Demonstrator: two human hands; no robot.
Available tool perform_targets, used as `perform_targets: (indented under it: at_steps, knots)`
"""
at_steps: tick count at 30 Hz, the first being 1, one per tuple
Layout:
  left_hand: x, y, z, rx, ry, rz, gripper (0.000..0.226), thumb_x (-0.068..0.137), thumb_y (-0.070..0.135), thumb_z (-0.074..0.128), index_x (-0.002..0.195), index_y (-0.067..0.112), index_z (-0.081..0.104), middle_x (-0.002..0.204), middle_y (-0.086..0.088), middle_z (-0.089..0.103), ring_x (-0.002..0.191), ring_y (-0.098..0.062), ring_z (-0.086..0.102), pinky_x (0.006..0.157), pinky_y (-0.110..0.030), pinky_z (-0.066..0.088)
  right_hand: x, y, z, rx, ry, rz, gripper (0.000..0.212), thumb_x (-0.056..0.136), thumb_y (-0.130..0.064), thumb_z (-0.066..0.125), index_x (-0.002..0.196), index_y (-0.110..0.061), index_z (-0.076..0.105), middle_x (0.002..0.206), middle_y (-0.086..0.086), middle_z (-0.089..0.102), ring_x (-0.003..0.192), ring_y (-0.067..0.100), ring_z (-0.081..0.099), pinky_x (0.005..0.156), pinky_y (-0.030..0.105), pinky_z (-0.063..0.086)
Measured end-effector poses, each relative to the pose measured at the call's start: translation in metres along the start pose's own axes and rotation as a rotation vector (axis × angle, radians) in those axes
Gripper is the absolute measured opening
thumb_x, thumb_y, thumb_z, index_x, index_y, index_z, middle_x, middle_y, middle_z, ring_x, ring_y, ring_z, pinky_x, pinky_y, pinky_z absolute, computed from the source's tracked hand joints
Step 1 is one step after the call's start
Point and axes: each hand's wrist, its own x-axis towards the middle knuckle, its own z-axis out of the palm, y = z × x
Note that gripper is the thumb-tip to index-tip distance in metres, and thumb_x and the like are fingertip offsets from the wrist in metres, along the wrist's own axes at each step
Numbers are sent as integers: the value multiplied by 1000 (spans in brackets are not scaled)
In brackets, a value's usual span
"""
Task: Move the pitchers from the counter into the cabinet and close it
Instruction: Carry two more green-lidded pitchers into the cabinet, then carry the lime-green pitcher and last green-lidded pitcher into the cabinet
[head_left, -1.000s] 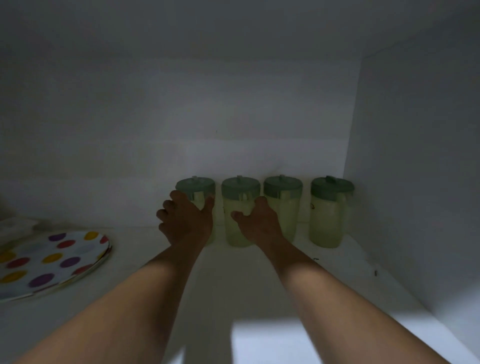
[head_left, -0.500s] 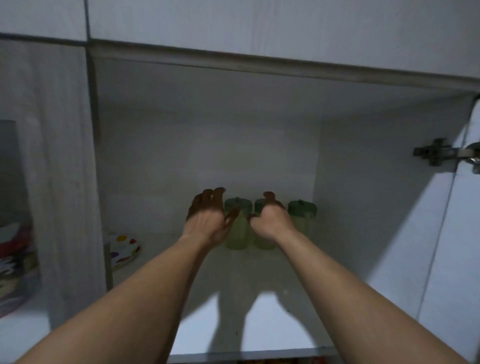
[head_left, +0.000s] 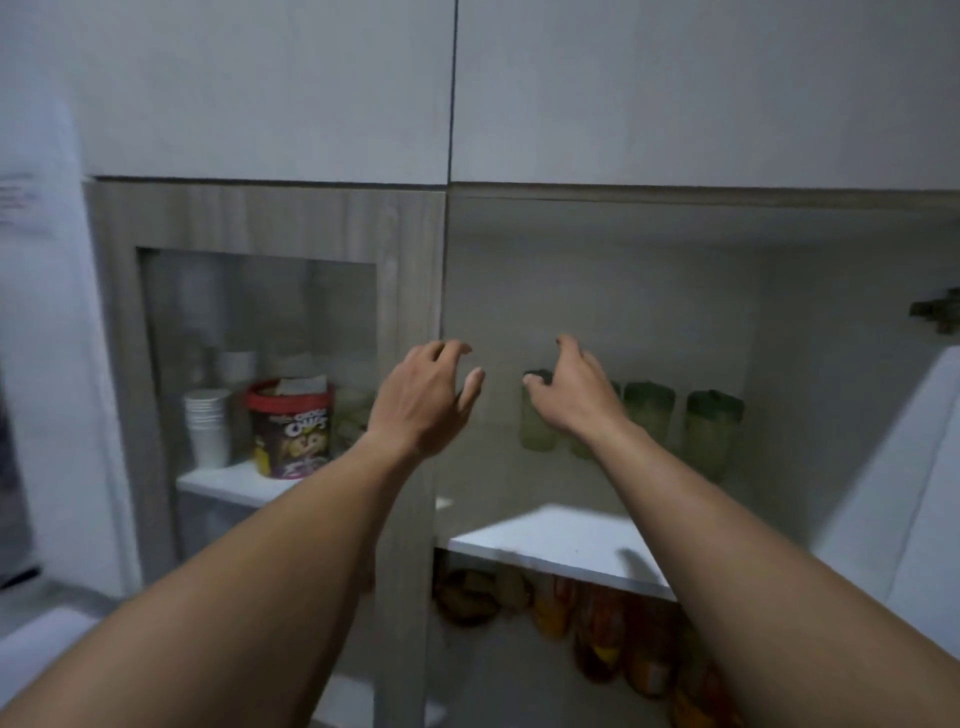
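Note:
Several pale green pitchers with dark green lids stand in a row at the back of the open cabinet's white shelf: one at the left, one right of my wrist, one at the far right. My right hand hovers in front of the row, fingers apart, holding nothing and covering part of one pitcher. My left hand is raised in front of the grey door frame, fingers spread and empty.
The left door has a glass pane; behind it stand stacked white cups and a red-lidded snack tub. The open right door and its hinge are at the right edge. Packets and jars fill the lower shelf.
Both hands have drawn back out of the cabinet, away from the pitchers, with fingers spread. The view has pulled back and shifted left, so the glass door and lower shelf now show.

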Motion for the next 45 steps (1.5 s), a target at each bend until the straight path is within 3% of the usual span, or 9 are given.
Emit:
perform_targets:
  at_steps: [3,6,11,15,24,31,41,45]
  knots:
    - [-38,-26,-47,183,-15,-82,56,99,52,33,138,16,49,137,-10,56,128,-27,48,106,-44,39,-28,-42,7,33,-34,-87,72,97,-43,52,156,-13,23,154,21,37,140,39,37,113,44,35]
    - [-82,-56,-97,351,-59,-256,63,98,56,25,147,19,38,152,-10,41,143,-30,30,117,-54,22,-61,-91,21,52,-91,-195,74,97,-49,47,157,-14,21,156,20,35,143,38,33,115,48,33]
    - [-147,-94,-175,502,-103,-427,67,98,59,19,155,22,21,163,-14,18,151,-33,12,119,-59,11,-107,-166,47,59,-162,-334,77,96,-53,45,158,-17,18,158,20,31,148,37,24,117,57,25]
    - [-205,-134,-245,555,-72,-572,68,98,59,19,156,23,18,164,-15,13,152,-33,6,119,-60,7,-156,-236,70,86,-248,-447,76,97,-51,44,158,-17,17,158,20,29,148,36,22,116,58,23]
    - [-358,-212,-369,696,-57,-825,66,98,58,24,154,23,23,161,-14,23,149,-33,14,119,-58,11,-286,-382,144,255,-416,-635,68,98,-48,45,154,-16,24,151,19,37,141,38,33,112,56,33]
    - [-474,-264,-442,739,29,-962,60,97,55,34,146,21,36,149,-15,38,141,-34,28,113,-55,26,-382,-472,209,390,-518,-709,64,98,-45,46,151,-17,26,147,18,40,135,37,39,107,54,39]
    - [-604,-310,-477,699,210,-1264,57,95,48,48,140,14,42,140,-12,44,129,-33,41,105,-47,36,-498,-541,316,445,-758,-756,63,98,-44,48,151,-16,28,151,15,36,138,35,36,106,50,39]
    - [-644,-339,-474,602,307,-1439,61,94,50,50,141,14,37,143,-15,40,130,-37,38,102,-51,39,-532,-555,366,459,-853,-768,59,99,-40,48,150,-17,29,151,13,36,136,34,38,103,49,41]
